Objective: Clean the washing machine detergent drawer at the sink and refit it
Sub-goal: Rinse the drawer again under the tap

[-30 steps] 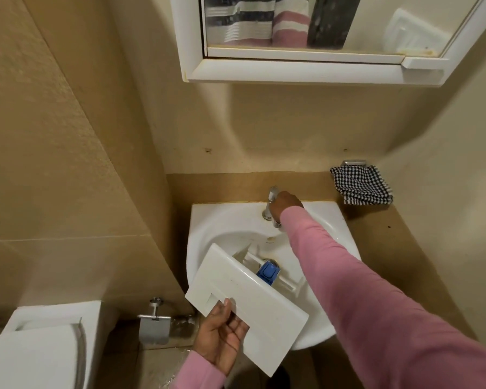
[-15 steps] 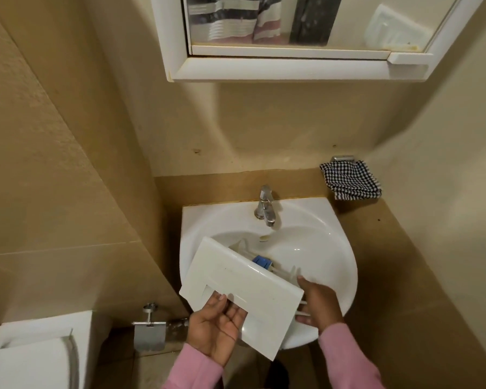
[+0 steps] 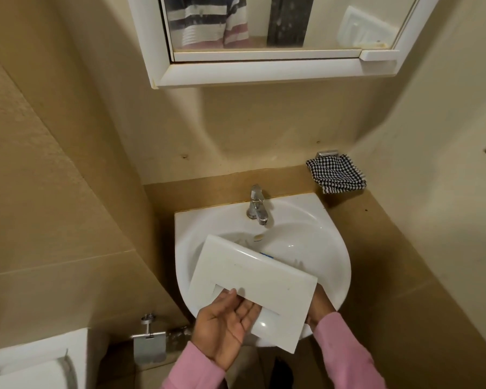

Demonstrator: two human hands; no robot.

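The white detergent drawer [image 3: 253,279] is held tilted over the white sink [image 3: 328,248], its flat front panel facing me. A sliver of its blue insert [image 3: 267,254] shows above the panel's top edge. My left hand [image 3: 225,329] grips the panel from below, fingers hooked in its handle recess. My right hand [image 3: 319,304] holds the drawer's right side and is mostly hidden behind the panel. The chrome tap [image 3: 257,204] stands at the back of the sink; no water stream is visible.
A black-and-white checked cloth [image 3: 335,175] hangs on a holder right of the sink. A white mirror cabinet [image 3: 264,71] hangs above. A toilet cistern [image 3: 37,360] and a metal paper holder [image 3: 149,346] sit at lower left. Tan walls close in on both sides.
My right hand left the tap, came down and took the drawer's right side. The drawer tipped up, so its compartments are now hidden behind the front panel.
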